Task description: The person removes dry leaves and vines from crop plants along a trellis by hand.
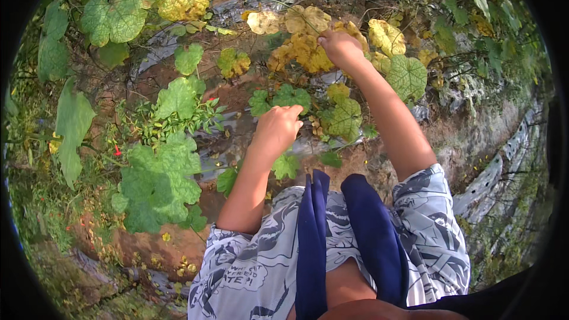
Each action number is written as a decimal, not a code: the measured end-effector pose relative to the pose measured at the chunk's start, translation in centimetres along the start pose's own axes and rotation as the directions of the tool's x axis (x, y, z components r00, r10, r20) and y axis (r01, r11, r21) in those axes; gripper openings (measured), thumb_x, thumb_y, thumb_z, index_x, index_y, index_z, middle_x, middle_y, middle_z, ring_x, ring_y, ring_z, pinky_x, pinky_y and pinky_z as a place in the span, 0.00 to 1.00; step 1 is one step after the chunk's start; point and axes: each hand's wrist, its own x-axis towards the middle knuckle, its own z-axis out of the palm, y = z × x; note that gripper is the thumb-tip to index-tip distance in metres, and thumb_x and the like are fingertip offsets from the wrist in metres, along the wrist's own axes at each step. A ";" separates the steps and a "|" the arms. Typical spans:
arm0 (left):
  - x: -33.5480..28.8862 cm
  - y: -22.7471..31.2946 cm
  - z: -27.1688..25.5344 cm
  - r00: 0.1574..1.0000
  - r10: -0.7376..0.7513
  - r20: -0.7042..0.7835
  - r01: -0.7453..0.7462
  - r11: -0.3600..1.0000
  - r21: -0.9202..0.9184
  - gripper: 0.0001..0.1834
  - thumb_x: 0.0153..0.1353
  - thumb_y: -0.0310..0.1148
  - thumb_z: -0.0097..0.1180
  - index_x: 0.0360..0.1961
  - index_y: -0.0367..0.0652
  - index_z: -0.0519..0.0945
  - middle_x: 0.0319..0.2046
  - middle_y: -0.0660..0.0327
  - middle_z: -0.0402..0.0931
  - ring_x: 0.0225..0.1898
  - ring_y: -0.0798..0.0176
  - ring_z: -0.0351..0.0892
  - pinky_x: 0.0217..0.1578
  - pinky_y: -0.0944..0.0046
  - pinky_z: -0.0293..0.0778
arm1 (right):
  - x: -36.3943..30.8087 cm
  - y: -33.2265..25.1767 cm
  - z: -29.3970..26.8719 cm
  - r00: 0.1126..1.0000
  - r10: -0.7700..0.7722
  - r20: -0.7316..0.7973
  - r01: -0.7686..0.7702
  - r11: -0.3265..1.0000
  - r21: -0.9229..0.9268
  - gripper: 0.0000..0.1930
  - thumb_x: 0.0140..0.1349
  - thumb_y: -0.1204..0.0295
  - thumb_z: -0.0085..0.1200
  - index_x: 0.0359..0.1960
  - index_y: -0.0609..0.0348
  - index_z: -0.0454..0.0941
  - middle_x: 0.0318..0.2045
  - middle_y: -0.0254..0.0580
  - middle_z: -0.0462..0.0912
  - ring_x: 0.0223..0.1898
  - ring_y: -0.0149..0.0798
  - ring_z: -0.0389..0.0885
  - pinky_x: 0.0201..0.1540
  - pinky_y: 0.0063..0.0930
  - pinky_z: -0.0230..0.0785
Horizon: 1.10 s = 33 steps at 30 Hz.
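My right hand [342, 49] reaches far out among withered yellow leaves [309, 52], its fingers closed in a pinch at their edge. A thin stem runs close to the fingertips; whether it lies between them is hidden. Nearer to me, my left hand [277, 128] has its fingers curled together just below a small green leaf [290, 96]; I cannot make out what they hold, if anything. To the right of my right wrist hangs a green leaf with yellowing veins [408, 78]. Between my forearms is another mottled leaf [342, 120].
Large green leaves [157, 184] and a bushy plant [178, 124] with small red flowers or fruits grow on the left. Dark, glossy sheeting [237, 153] covers parts of the brown soil. Thin vines and twigs cross the far side, and grey sheeting [492, 178] lies at right.
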 end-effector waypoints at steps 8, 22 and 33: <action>9.9 -3.4 0.9 0.918 -0.299 -0.262 0.245 0.944 -0.219 0.35 0.62 0.50 0.51 0.62 0.35 0.62 0.56 0.41 0.67 0.56 0.44 0.69 0.55 0.54 0.66 | -2.0 1.1 2.2 0.787 -0.084 0.612 -0.069 0.973 0.222 0.20 0.65 0.54 0.42 0.45 0.55 0.78 0.43 0.51 0.80 0.47 0.53 0.77 0.50 0.42 0.67; 12.7 3.6 2.3 0.844 -0.343 0.413 0.537 0.539 -0.649 0.23 0.66 0.46 0.48 0.52 0.38 0.76 0.37 0.64 0.77 0.36 0.72 0.71 0.35 0.70 0.68 | 5.7 5.2 -9.4 0.529 -0.593 0.607 0.355 0.805 0.476 0.16 0.59 0.67 0.52 0.48 0.56 0.77 0.43 0.52 0.80 0.45 0.50 0.78 0.49 0.41 0.70; 11.2 5.4 6.7 0.925 -0.376 -0.049 0.356 0.907 -0.226 0.19 0.68 0.38 0.39 0.54 0.40 0.72 0.44 0.44 0.77 0.48 0.43 0.75 0.48 0.53 0.71 | 9.7 3.4 -0.1 0.578 -0.643 0.502 0.167 0.696 0.699 0.23 0.59 0.67 0.53 0.57 0.54 0.70 0.45 0.51 0.80 0.49 0.47 0.77 0.54 0.37 0.67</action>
